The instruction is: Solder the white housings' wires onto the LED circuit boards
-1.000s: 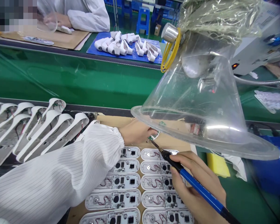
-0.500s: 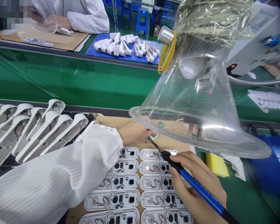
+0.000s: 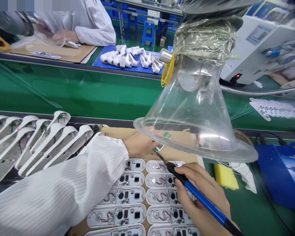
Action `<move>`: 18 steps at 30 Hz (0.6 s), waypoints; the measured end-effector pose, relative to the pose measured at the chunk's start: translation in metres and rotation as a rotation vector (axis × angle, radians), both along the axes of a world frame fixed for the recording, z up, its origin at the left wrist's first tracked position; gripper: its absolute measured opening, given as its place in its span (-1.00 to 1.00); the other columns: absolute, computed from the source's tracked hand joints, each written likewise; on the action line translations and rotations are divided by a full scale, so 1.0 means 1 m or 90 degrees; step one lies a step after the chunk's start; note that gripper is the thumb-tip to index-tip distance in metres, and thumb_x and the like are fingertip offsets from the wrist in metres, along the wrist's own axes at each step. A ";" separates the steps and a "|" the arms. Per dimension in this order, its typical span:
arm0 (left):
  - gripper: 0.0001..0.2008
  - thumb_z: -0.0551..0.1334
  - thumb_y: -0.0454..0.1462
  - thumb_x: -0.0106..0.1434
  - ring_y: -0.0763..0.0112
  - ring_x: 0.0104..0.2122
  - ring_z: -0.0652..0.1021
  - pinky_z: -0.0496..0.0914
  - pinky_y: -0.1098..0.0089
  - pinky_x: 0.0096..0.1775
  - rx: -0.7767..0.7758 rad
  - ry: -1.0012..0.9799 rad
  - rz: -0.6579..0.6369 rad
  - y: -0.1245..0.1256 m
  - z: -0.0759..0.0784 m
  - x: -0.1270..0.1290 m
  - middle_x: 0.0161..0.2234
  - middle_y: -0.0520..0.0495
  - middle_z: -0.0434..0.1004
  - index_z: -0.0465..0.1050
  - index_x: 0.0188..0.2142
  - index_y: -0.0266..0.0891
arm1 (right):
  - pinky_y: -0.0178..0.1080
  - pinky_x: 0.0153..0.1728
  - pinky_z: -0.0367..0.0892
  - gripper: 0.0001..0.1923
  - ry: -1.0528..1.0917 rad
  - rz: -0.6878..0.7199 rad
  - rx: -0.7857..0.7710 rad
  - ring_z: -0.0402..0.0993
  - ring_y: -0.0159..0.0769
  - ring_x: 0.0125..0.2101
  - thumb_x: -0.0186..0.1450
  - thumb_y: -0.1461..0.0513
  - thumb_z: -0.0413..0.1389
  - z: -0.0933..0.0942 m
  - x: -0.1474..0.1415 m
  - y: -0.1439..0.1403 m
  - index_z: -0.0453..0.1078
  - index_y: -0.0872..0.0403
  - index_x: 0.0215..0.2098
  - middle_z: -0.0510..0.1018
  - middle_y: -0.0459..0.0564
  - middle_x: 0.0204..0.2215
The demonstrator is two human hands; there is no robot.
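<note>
Under the wide rim of a clear plastic cone-shaped fume hood (image 3: 191, 111), in the head camera's view, the right hand (image 3: 201, 200) is clamped pen-fashion around a blue-handled soldering iron with a black collar (image 3: 194, 193). The iron's long axis runs diagonally, its handle low at the right and its thin metal tip pointing up and to the left. The tip touches a small green circuit board (image 3: 156, 150), which the left hand (image 3: 140, 144) pinches between its closed fingertips; how much of the board the fingers cover cannot be told. The iron lies above two columns of white oval housings fitted with dark components and red wires (image 3: 137, 183), laid flat on a brown cardboard sheet (image 3: 118, 131). To the left, a row of curved white plastic shells (image 3: 39, 137) leans edge to edge. A yellow sponge (image 3: 225, 176) lies right of the cardboard, near a blue soldering station (image 3: 280, 173). Beyond the green conveyor belt (image 3: 76, 91), another person's hand (image 3: 64, 35) rests on a far bench.
</note>
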State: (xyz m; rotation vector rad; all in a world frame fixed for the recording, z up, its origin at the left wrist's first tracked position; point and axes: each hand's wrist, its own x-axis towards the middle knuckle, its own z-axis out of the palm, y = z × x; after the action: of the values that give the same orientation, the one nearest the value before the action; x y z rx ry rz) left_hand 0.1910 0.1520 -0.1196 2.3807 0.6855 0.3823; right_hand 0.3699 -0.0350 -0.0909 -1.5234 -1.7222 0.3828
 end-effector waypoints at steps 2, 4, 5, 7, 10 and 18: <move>-0.83 0.21 -0.34 0.47 0.36 -0.22 0.64 0.46 0.38 -0.14 0.015 0.001 -0.017 0.001 -0.001 0.000 -0.18 -0.03 0.70 0.61 -0.16 -0.20 | -0.13 -0.03 0.63 -0.77 -0.006 -0.001 -0.001 0.63 -0.14 -0.12 0.44 0.31 0.12 -0.001 0.000 0.000 0.57 -0.02 -0.02 0.63 0.10 -0.08; -0.79 0.17 -0.34 0.49 0.34 -0.26 0.64 0.46 0.36 -0.18 0.028 -0.001 -0.017 0.002 -0.003 0.000 -0.23 -0.03 0.69 0.61 -0.14 -0.18 | -0.08 0.02 0.61 -0.76 -0.010 -0.004 0.002 0.63 -0.14 -0.11 0.44 0.32 0.12 -0.002 0.000 0.000 0.57 -0.02 -0.02 0.62 0.10 -0.08; -0.79 0.16 -0.35 0.48 0.33 -0.28 0.64 0.46 0.35 -0.19 0.033 -0.001 -0.015 0.002 -0.004 0.000 -0.25 -0.04 0.69 0.61 -0.13 -0.19 | -0.06 0.03 0.61 -0.76 -0.011 -0.006 0.004 0.62 -0.13 -0.11 0.43 0.32 0.13 -0.002 0.000 0.000 0.57 -0.03 -0.02 0.62 0.10 -0.08; -0.79 0.17 -0.39 0.44 0.33 -0.30 0.63 0.45 0.35 -0.20 0.041 0.001 -0.024 0.002 -0.006 0.001 -0.26 -0.05 0.68 0.61 -0.16 -0.21 | -0.05 0.03 0.61 -0.75 -0.013 -0.014 0.007 0.63 -0.12 -0.13 0.42 0.32 0.13 -0.003 0.000 0.000 0.58 -0.03 -0.01 0.62 0.11 -0.09; -0.77 0.18 -0.46 0.39 0.40 -0.28 0.63 0.46 0.38 -0.17 0.044 -0.005 -0.062 0.003 -0.007 0.002 -0.16 -0.04 0.69 0.59 -0.24 -0.21 | -0.03 0.03 0.62 -0.73 -0.014 -0.024 0.012 0.64 -0.15 -0.22 0.40 0.31 0.15 -0.006 0.001 0.000 0.59 -0.03 0.01 0.62 0.10 -0.09; -0.78 0.18 -0.47 0.32 0.35 -0.31 0.60 0.42 0.36 -0.24 0.050 0.004 -0.022 0.005 -0.019 0.002 -0.32 0.00 0.63 0.58 -0.24 -0.20 | -0.05 0.01 0.60 -0.77 -0.004 -0.014 0.043 0.65 -0.12 -0.13 0.40 0.31 0.14 -0.010 0.003 0.001 0.57 -0.01 -0.02 0.63 0.13 -0.08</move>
State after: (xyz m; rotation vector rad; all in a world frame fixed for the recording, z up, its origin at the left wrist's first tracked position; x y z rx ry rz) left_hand 0.1933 0.1571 -0.1388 2.4656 0.6416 0.3946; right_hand 0.3730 -0.0343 -0.1012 -1.4958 -1.7048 0.3060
